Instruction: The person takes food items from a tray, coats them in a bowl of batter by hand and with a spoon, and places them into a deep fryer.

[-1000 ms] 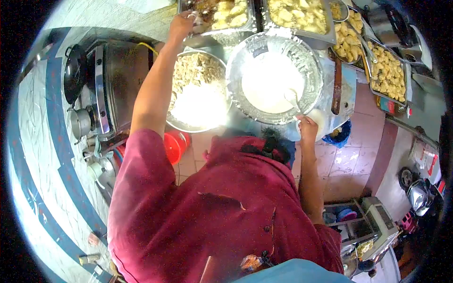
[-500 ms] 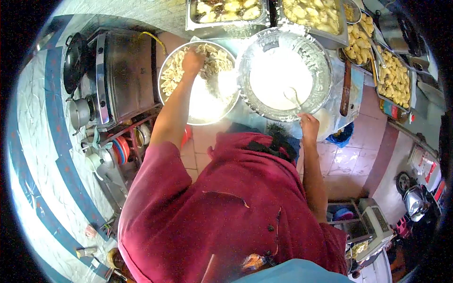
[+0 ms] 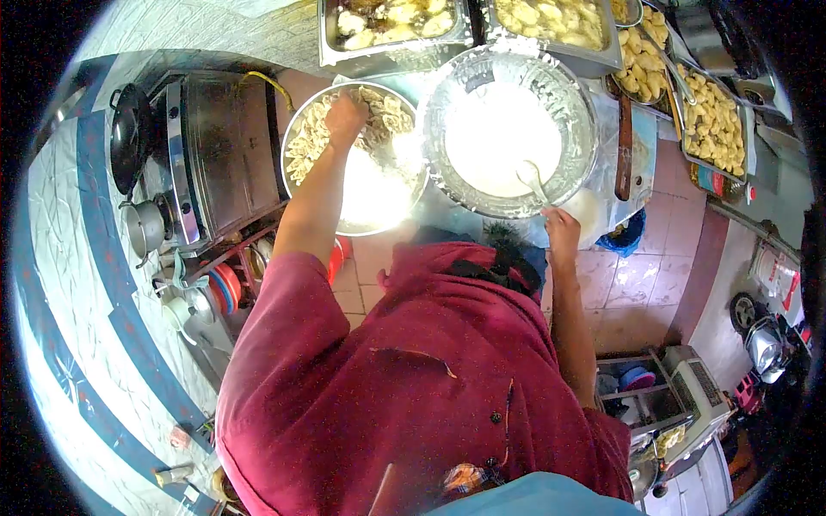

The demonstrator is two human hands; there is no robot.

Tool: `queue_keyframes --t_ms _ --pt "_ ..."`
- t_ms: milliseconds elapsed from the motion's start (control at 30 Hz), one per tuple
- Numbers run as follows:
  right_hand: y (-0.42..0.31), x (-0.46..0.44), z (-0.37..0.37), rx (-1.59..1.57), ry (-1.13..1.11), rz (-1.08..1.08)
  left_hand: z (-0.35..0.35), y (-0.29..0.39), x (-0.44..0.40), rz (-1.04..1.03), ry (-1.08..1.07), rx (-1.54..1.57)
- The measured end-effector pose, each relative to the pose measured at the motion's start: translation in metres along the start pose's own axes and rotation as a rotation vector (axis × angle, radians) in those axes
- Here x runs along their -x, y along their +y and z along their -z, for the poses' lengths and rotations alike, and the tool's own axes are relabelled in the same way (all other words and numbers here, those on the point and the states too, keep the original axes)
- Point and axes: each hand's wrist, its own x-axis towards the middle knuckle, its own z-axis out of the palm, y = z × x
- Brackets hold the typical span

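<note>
My left hand [image 3: 347, 116] reaches into a wide metal basin [image 3: 288, 176] of pale, sliced food pieces [image 3: 311, 142]. Its fingers curl down among the pieces, and what they grip is hidden. Beside that basin stands a large tub [image 3: 582, 163] of white batter [image 3: 499, 146], with dried batter smeared along its inner wall. Closed around the handle of a spoon [image 3: 533, 182] is my right hand [image 3: 562, 228], at the tub's near right rim. The spoon's bowl rests in the batter. Glare washes out parts of both containers.
Two frying vats, left [image 3: 396, 57] and right [image 3: 607, 47], hold pieces in oil at the back. Fried pieces fill a tray [image 3: 716, 129] on the right. A long brown wooden stick [image 3: 625, 146] lies right of the tub. A stove unit [image 3: 225, 150] stands left.
The whole view has shifted slightly. The spoon in my right hand has tilted a little in the batter. My left hand remains among the food pieces.
</note>
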Motion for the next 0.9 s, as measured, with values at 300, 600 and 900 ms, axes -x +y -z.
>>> queue_keyframes --t_ms 300,600,900 --pt "-0.002 -0.007 -0.004 -0.08 -0.037 0.032 0.006 0.004 0.006 -0.002 -0.013 0.003" --pt "-0.003 -0.013 0.001 0.095 0.016 0.051 -0.006 -0.066 -0.015 -0.119 0.074 0.712" --pt "-0.022 -0.015 0.004 0.301 0.016 0.078 0.044 0.037 0.119 -0.007 -0.472 1.45"
